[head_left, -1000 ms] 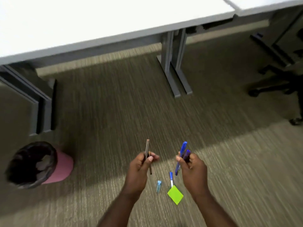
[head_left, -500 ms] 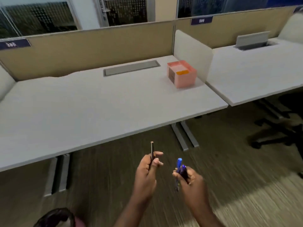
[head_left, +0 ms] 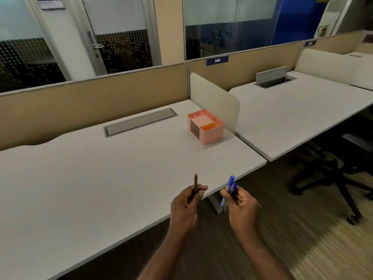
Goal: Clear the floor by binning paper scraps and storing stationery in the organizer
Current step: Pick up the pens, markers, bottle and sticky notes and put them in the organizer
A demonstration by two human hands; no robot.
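My left hand (head_left: 186, 207) grips a thin brown pencil (head_left: 195, 181) that points upward over the front edge of the white desk (head_left: 101, 188). Beside it, my right hand (head_left: 241, 207) holds two blue pens (head_left: 230, 184) upright together. A pink desk organizer (head_left: 212, 134) with open compartments, white and orange note pads inside, stands at the desk's far right corner, well beyond both hands. The bin and the floor scraps are out of view.
A white divider panel (head_left: 216, 98) stands right behind the organizer, with a second desk (head_left: 302, 110) past it. A black wheeled chair (head_left: 341, 178) sits on the carpet at the right. A grey cable hatch (head_left: 139, 122) is set in the desk top.
My view has lifted from the carpet, with its bin, green note and small blue items, up to the desk top. Both hands keep their pencil and pens and have risen toward the desk edge.
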